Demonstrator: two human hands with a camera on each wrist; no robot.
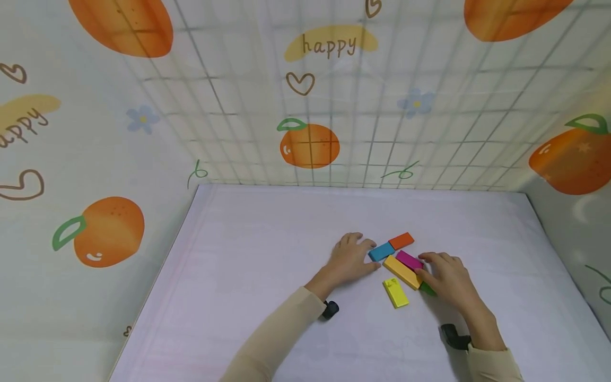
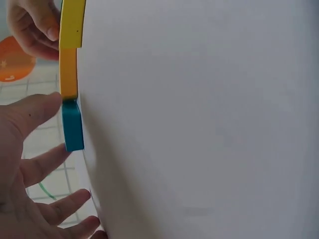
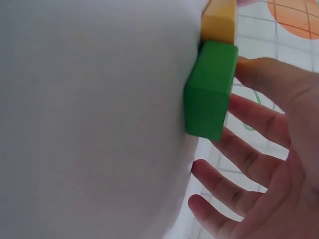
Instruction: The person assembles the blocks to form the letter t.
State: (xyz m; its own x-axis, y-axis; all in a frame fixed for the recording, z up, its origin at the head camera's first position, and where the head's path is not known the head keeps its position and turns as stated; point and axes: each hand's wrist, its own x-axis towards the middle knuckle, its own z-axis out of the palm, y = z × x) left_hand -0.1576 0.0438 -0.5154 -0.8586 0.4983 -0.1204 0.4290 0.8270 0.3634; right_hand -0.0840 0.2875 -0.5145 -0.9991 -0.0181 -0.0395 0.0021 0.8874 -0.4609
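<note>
My left hand (image 1: 350,257) has its fingers spread beside the left end of a blue block (image 1: 381,252). In the left wrist view, thumb and index finger (image 2: 47,164) lie either side of that block. A red-orange block (image 1: 401,241) meets its far end. My right hand (image 1: 448,278) pinches the right end of a magenta block (image 1: 408,259) between thumb and index finger. Alongside the magenta one lies a longer orange-yellow block (image 1: 401,271). The green block (image 3: 212,89) is partly hidden under the right hand in the head view. A bright yellow block (image 1: 395,293) lies nearest me.
The blocks lie on a white tabletop (image 1: 267,228). Patterned cloth (image 1: 238,132) with oranges and grid lines hangs behind it and at both sides. Dark wrist camera mounts (image 1: 330,310) sit below both hands, close to the table.
</note>
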